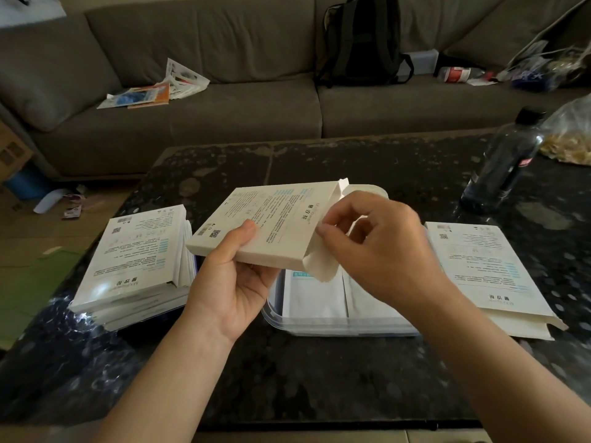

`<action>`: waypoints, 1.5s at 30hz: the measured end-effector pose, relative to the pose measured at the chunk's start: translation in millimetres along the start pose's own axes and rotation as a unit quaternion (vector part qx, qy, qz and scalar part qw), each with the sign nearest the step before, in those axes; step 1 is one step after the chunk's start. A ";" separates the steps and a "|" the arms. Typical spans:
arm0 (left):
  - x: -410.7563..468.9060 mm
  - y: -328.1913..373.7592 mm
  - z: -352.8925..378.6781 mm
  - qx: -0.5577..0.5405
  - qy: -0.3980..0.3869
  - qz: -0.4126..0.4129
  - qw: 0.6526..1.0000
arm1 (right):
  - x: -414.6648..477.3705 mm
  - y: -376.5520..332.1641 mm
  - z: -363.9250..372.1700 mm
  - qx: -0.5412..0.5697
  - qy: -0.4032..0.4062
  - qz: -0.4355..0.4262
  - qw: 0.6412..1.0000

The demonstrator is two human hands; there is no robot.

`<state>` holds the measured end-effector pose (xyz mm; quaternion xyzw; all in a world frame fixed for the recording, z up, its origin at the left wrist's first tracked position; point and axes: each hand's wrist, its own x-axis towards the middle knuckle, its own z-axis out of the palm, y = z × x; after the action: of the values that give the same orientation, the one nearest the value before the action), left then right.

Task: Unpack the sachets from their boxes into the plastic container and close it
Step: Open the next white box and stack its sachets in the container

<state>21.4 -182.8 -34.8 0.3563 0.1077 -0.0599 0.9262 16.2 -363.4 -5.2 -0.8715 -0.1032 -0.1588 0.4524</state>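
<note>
My left hand (pixel 238 276) grips a flat white box (pixel 265 222) by its near-left corner and holds it tilted above the clear plastic container (pixel 335 326). The box's right end is open, with its flap (pixel 321 263) hanging down. My right hand (pixel 374 247) is at that open end, its thumb and fingers curled at the flap. White sachets (pixel 315 295) lie flat inside the container. The container's far part is hidden behind the box and my hands.
A stack of white boxes (pixel 137 266) lies left of the container. An opened flat box (pixel 489 270) lies to the right. A dark bottle (pixel 505 161) and a plastic bag (pixel 572 132) stand at the dark table's far right. A sofa with a backpack (pixel 361 39) is behind.
</note>
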 end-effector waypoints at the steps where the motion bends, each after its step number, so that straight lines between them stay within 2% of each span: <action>1: 0.1 0.3 -0.5 0.002 0.004 0.006 1.000 | -0.1 0.4 0.2 0.010 -0.025 -0.001 1.000; 8: 2.5 2.1 -3.9 0.010 0.008 0.032 0.999 | 4.6 7.1 -7.8 0.109 -0.134 0.017 0.985; 13: 2.9 -0.1 -2.6 0.015 0.019 0.058 0.998 | 4.4 10.4 -6.6 0.079 -0.160 0.028 0.984; 16: 3.4 -1.1 -2.7 0.010 0.026 0.066 0.997 | 2.9 13.2 0.9 0.051 -0.127 0.015 0.990; 21: 4.1 -0.9 -3.3 0.002 0.041 0.078 0.996 | -6.5 17.6 22.8 -0.061 -0.032 -0.076 0.995; 25: 3.9 -1.8 -3.5 0.004 0.043 0.072 0.996 | -11.0 19.7 36.8 -0.082 0.027 -0.096 0.992; 27: 3.7 0.1 -3.7 0.002 0.041 0.072 0.997 | -9.9 17.2 34.0 -0.071 0.008 -0.077 0.995; 29: 2.9 2.3 -4.0 0.009 0.033 0.073 0.997 | -3.8 13.6 23.1 0.013 -0.071 0.005 0.997; 31: 1.8 3.7 -4.4 0.018 0.017 0.069 0.997 | 2.9 12.4 11.5 0.151 -0.146 0.103 0.972; 33: 0.6 3.8 -4.0 0.028 -0.006 0.059 0.998 | 8.2 15.8 4.3 0.211 -0.147 0.157 0.953; 40: -2.2 -4.0 -4.6 0.071 -0.067 0.011 0.995 | 14.7 22.1 -0.8 0.159 -0.080 0.182 0.967; 45: -1.8 -2.9 -5.1 0.082 -0.086 0.035 0.992 | 16.2 22.7 0.6 0.176 -0.109 0.209 0.956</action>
<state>18.3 -181.5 -39.9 0.4278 0.0100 -0.0663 0.9014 38.7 -375.2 -16.7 -0.7924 0.0060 0.0562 0.6074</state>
